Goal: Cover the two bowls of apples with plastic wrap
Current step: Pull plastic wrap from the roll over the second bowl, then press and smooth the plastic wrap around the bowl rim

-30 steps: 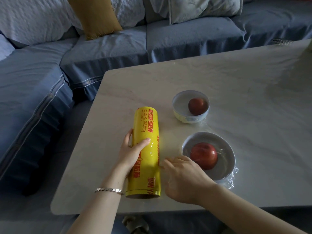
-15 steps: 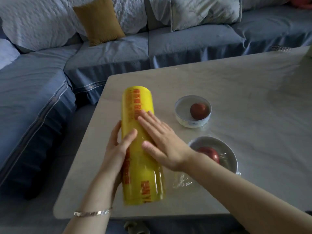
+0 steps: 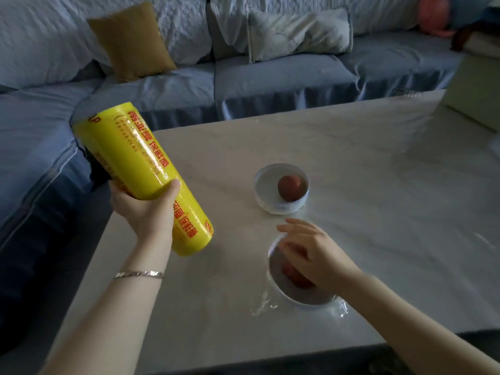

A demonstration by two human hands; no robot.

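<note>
My left hand (image 3: 146,212) grips a big yellow roll of plastic wrap (image 3: 140,169) and holds it tilted in the air above the table's left edge. Two white bowls stand on the pale table (image 3: 378,185). The far bowl (image 3: 281,205) holds a red apple (image 3: 289,188). The near bowl (image 3: 303,296) holds another red apple (image 3: 293,274), mostly hidden under my right hand (image 3: 313,253), which lies over the bowl with its fingers spread. Clear film (image 3: 262,307) shows crumpled around the near bowl's base.
A blue-covered sofa (image 3: 270,79) wraps around the far and left sides of the table, with a mustard cushion (image 3: 130,41) and a grey cushion (image 3: 297,36) on it. A pale box (image 3: 476,93) stands at the table's far right corner.
My left hand has lifted the roll off the table, up and to the left. My right hand has left the roll and moved over the near bowl.
</note>
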